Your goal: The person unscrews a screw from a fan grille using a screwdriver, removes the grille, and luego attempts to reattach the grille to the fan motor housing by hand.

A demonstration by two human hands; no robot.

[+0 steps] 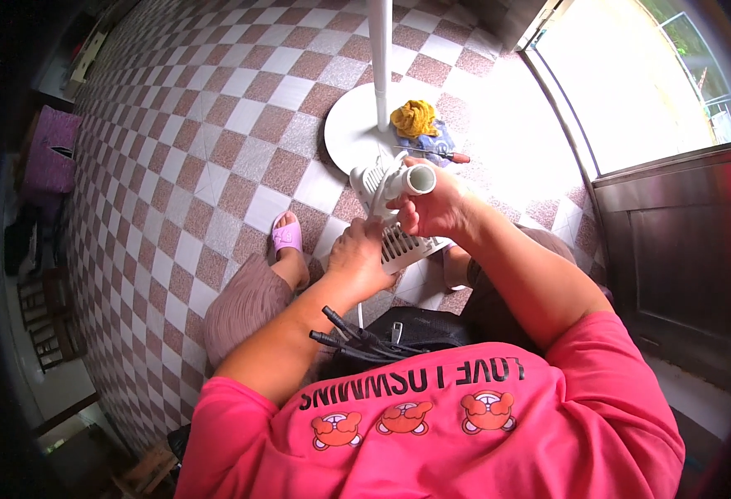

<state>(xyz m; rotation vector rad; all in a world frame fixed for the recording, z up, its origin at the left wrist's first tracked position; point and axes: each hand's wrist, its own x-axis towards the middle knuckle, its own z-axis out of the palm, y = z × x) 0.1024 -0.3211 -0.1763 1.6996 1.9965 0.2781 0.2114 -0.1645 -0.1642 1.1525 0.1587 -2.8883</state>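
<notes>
In front of my lap I hold a white plastic fan motor housing (370, 181) with slatted vents and a hollow round neck. Its open neck faces up toward me. My left hand (355, 256) is closed around the lower part, by the vent slots. Curled around the neck side, my right hand (439, 206) has its fingers bent against the plastic; part of its grip is hidden. Just beyond the housing stands a white fan pole (380, 62) on a round white base (349, 125).
A yellow cloth (415, 119) and a blue cloth (426, 143) lie by the base, with a red-handled screwdriver (459, 157) on the blue one. A black bag (419, 324) and black cables (345, 337) are against my body. At the right are a dark door panel (673, 249) and bright doorway.
</notes>
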